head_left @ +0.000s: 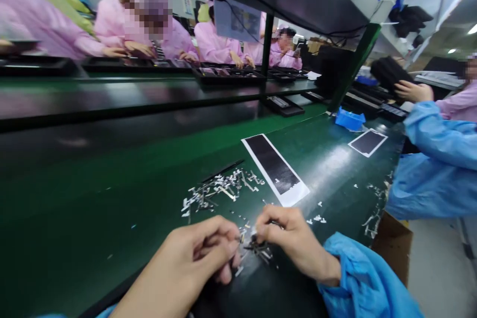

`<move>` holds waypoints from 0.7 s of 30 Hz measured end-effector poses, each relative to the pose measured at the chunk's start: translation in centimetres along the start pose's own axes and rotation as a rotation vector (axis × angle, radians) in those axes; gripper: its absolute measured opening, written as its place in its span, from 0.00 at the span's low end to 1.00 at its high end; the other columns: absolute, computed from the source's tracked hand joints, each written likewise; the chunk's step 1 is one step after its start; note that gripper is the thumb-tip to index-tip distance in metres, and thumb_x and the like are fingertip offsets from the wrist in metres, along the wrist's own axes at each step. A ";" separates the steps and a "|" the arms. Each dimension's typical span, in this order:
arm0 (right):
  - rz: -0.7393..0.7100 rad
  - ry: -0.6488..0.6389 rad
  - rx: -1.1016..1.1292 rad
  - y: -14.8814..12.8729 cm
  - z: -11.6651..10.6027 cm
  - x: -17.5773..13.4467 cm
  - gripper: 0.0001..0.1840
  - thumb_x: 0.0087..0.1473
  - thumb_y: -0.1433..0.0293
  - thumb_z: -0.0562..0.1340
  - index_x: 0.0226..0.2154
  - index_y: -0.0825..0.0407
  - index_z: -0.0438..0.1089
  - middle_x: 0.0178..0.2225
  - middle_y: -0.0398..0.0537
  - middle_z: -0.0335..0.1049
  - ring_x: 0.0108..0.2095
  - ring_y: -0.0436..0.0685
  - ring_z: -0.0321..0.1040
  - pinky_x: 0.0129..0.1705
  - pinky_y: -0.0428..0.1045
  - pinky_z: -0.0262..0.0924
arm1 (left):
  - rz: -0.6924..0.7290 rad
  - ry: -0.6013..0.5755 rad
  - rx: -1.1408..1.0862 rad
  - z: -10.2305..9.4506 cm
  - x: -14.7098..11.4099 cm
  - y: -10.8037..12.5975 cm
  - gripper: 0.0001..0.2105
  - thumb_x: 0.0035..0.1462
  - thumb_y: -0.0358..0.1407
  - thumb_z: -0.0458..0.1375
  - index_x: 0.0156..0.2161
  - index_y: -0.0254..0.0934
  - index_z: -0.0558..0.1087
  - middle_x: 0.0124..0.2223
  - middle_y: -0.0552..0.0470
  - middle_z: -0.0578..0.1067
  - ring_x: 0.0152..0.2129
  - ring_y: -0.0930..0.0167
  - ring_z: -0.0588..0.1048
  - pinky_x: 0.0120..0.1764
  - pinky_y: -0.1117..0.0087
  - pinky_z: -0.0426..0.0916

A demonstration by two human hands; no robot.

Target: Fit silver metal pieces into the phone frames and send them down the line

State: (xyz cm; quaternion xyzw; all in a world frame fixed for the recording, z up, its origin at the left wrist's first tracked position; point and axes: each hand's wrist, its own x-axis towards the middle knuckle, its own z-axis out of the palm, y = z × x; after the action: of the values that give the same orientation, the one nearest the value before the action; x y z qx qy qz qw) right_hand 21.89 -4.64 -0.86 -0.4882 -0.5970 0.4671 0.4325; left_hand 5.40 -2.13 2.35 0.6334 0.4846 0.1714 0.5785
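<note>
Strips [264, 253], small and thin, some dark and some pale, lie loosely heaped between our two hands on the near side of the green table [112, 198], as we see from the head view; our left hand [206, 251] curls narrow just left of them, thumb near the bent fingers, and we cannot tell whether a strip sits between the tips; our right hand [285, 233] is likewise narrow, thumb and forefinger together at the heap's far edge, beside a pale bit too blurred for us to tell whether it is gripped; farther off and a little left, we see a larger pile [218, 190] of similar strips, with a slim black tool [222, 171] along its far side; right of that pile lies a long black sheet [273, 163] with a white border; farther right we find a smaller black sheet [368, 142], also white-edged, and just beyond it a blue box [349, 119]; white scraps [372, 218] litter the table's right edge; at the far right, a co-worker's blue sleeve [428, 121] leads to a hand holding a dark object [389, 77]; across from us, people in pink [108, 22] sit behind black trays [230, 77].
</note>
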 end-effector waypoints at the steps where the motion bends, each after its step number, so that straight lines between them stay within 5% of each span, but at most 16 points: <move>1: -0.022 0.036 -0.084 0.1 -0.7 -0.4 0.10 0.48 0.66 0.54 0.20 0.54 0.61 0.21 0.40 0.59 0.25 0.47 0.57 0.29 0.43 0.52 | -0.029 -0.023 -0.070 -0.3 0.1 0.2 0.11 0.42 0.43 0.53 0.24 0.35 0.67 0.21 0.53 0.71 0.18 0.73 0.67 0.26 0.74 0.61; 9: -0.118 0.313 -0.852 4.2 -8.8 -5.6 0.13 0.53 0.64 0.52 0.21 0.51 0.60 0.21 0.41 0.59 0.23 0.51 0.57 0.26 0.46 0.50 | -0.126 0.047 -0.250 -1.2 -0.8 0.4 0.10 0.35 0.40 0.55 0.23 0.34 0.64 0.19 0.51 0.72 0.18 0.74 0.67 0.26 0.73 0.60; 12: -0.191 0.357 -1.113 5.2 -10.3 -7.1 0.12 0.53 0.65 0.51 0.22 0.50 0.60 0.20 0.43 0.58 0.23 0.54 0.57 0.28 0.49 0.51 | -0.122 0.050 -0.265 -1.2 -1.0 0.4 0.10 0.34 0.40 0.55 0.22 0.35 0.64 0.18 0.52 0.71 0.19 0.72 0.68 0.26 0.72 0.61; 16: -0.312 0.344 -1.327 4.5 -8.9 -6.6 0.12 0.55 0.69 0.47 0.25 0.52 0.61 0.23 0.47 0.61 0.26 0.56 0.57 0.34 0.53 0.52 | -0.107 0.073 -0.252 -1.6 -1.4 0.6 0.10 0.34 0.40 0.55 0.22 0.35 0.65 0.17 0.53 0.70 0.19 0.71 0.69 0.27 0.71 0.61; 21: -0.517 0.240 -1.367 2.3 -3.5 -4.0 0.08 0.56 0.72 0.51 0.34 0.57 0.64 0.27 0.49 0.64 0.29 0.56 0.58 0.40 0.57 0.52 | -0.080 0.197 -0.116 -3.5 -3.5 0.8 0.09 0.33 0.42 0.55 0.19 0.37 0.69 0.19 0.54 0.70 0.17 0.73 0.64 0.19 0.76 0.56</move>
State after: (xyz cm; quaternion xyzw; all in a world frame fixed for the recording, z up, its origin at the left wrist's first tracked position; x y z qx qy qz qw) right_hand 26.30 -7.92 -2.66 -0.5403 -0.7992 -0.1821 0.1904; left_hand 1.32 -2.86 5.19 0.5591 0.5531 0.2374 0.5703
